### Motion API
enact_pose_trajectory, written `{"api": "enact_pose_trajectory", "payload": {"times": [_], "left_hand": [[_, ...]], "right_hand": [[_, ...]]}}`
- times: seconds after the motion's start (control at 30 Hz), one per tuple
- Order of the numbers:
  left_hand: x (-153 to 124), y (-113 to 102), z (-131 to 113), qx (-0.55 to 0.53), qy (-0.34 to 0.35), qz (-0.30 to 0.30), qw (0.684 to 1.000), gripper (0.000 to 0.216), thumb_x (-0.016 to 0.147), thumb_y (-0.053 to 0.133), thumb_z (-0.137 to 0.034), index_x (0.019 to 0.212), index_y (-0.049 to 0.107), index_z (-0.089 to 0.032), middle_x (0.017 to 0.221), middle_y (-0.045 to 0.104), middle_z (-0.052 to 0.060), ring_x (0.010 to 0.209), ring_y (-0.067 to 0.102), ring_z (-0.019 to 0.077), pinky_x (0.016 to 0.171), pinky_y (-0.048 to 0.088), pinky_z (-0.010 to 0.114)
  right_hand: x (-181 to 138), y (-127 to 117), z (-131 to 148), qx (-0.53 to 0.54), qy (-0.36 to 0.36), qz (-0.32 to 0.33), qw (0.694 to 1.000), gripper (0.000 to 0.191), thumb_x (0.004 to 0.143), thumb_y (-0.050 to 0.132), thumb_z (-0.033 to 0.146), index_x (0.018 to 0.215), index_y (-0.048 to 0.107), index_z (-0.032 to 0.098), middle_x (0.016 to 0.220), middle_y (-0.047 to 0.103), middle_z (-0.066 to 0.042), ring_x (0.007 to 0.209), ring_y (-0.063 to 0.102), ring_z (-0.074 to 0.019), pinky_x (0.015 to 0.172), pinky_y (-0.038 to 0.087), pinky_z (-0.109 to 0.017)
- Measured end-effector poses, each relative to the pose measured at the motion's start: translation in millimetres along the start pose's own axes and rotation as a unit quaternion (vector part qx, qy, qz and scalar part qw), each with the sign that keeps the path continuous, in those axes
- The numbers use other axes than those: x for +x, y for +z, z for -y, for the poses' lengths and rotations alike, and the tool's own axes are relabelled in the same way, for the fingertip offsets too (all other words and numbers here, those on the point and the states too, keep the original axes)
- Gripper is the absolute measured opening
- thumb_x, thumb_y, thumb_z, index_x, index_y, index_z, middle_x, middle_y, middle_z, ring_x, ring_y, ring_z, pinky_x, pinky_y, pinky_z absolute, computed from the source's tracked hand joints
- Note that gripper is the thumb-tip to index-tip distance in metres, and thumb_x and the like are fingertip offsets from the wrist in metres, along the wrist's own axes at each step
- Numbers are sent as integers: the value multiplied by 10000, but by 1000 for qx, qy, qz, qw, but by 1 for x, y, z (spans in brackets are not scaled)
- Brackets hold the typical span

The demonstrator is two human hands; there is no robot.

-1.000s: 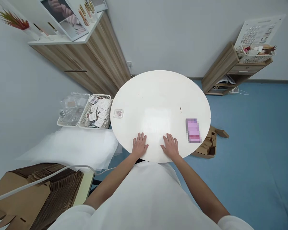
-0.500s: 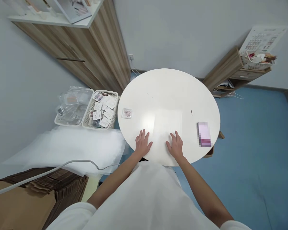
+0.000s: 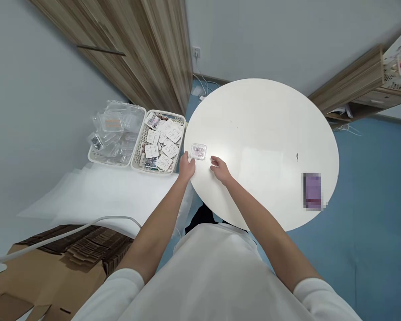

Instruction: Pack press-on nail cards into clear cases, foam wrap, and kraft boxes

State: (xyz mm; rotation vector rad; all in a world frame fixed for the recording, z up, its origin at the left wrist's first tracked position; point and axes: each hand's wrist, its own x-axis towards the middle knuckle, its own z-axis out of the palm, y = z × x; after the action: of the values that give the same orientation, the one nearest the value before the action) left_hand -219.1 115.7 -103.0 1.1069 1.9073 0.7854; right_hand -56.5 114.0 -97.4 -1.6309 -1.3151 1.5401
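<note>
A small clear plastic case [image 3: 198,150] with pinkish pieces inside lies near the left edge of the round white table [image 3: 263,133]. My left hand [image 3: 187,168] rests at the table's left rim just below the case, fingers loosely curled and empty. My right hand [image 3: 220,170] lies on the tabletop just right of the case, fingers spread toward it, not touching it as far as I can see.
Left of the table stand a white basket of small packets [image 3: 160,142] and a tray of clear plastic cases [image 3: 115,131] on a white-covered surface. A pink phone-sized object [image 3: 312,191] lies at the table's right edge. Flattened cardboard boxes [image 3: 53,263] sit lower left. A wooden cabinet [image 3: 147,49] stands behind.
Both hands left the table's near edge and moved left to the small clear case. My head turned left and down.
</note>
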Motion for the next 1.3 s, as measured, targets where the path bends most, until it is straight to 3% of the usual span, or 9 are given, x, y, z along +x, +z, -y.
{"api": "enact_pose_trajectory", "payload": {"times": [0.23,0.4,0.6,0.77,0.93,1.1,1.3], "left_hand": [[7,1,4,-14,4,23,1000,438,754,456,-165,1192,463,-160,1170,487,84,1071,477,200,953,351,337],[-6,7,-1,-53,3,32,998,377,746,448,-180,1113,536,-182,1115,518,58,1022,497,196,907,383,326],[-50,36,-18,-90,23,64,994,402,753,473,-229,1148,524,-177,1114,527,67,1021,504,178,916,377,297],[-101,84,-32,-106,69,145,981,379,760,481,-225,1133,537,-176,1074,560,66,981,531,168,900,393,313],[-147,132,-30,-127,49,235,962,351,775,482,-243,1116,549,-190,1121,562,73,1012,532,172,894,400,314],[-173,159,-24,-87,39,249,964,350,787,469,-261,1122,544,-190,1198,529,68,1086,496,181,928,375,320],[-185,169,-30,-3,67,212,975,330,797,413,-216,1092,561,-195,1164,550,54,1081,494,189,911,383,330]], "right_hand": [[17,25,0,49,-14,2,999,550,698,437,140,1244,384,181,1285,442,-60,1182,417,-183,937,409,-351],[6,18,-3,32,-7,-14,999,535,693,455,146,1226,406,172,1271,448,-66,1150,438,-172,966,385,-348],[-38,-37,-13,-23,-57,-63,996,468,707,451,149,1172,471,198,1221,484,-56,1071,488,-159,952,399,-342],[-97,-112,-41,-61,-74,-95,991,395,719,431,141,1090,543,220,1142,537,-45,995,535,-153,902,431,-335],[-144,-169,-84,-39,-62,-80,994,351,722,433,144,1035,572,223,1117,553,-47,955,562,-149,858,455,-324],[-158,-190,-121,-55,-62,-62,995,362,707,407,107,1006,579,219,1095,563,-41,946,561,-145,863,452,-323],[-156,-192,-138,-85,-85,-36,992,408,699,372,64,1040,548,204,1078,550,-45,925,558,-134,865,449,-315]]}}
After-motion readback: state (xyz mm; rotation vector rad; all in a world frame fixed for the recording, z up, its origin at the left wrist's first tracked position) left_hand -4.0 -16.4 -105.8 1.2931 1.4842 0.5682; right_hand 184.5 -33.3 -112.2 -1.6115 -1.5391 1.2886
